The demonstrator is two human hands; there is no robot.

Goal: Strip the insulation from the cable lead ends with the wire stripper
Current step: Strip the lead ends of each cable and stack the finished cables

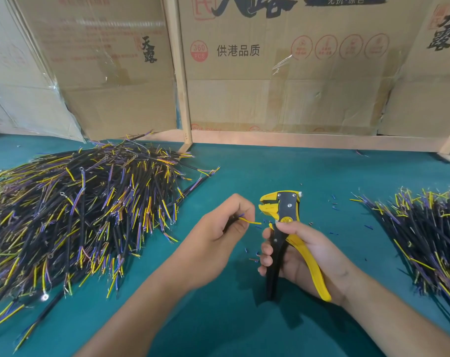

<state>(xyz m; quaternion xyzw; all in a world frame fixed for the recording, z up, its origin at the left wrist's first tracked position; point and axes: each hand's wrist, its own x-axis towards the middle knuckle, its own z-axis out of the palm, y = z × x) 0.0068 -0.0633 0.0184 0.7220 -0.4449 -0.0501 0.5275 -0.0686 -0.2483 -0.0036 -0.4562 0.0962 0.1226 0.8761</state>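
My left hand (218, 233) pinches a short cable, and its yellow lead (252, 222) sticks out to the right toward the tool; a purple lead shows just at my fingertips. My right hand (296, 256) grips the handles of a yellow and black wire stripper (283, 210), held upright with its jaws at the top facing left. The yellow lead's tip lies just left of the stripper, below the jaws and outside them.
A big heap of black cables with yellow and purple leads (77, 210) covers the left of the teal table (244, 318). A smaller pile (429, 240) lies at the right. Cut insulation bits (334, 204) are scattered around the stripper. Cardboard boxes (283, 86) and a wooden frame stand behind.
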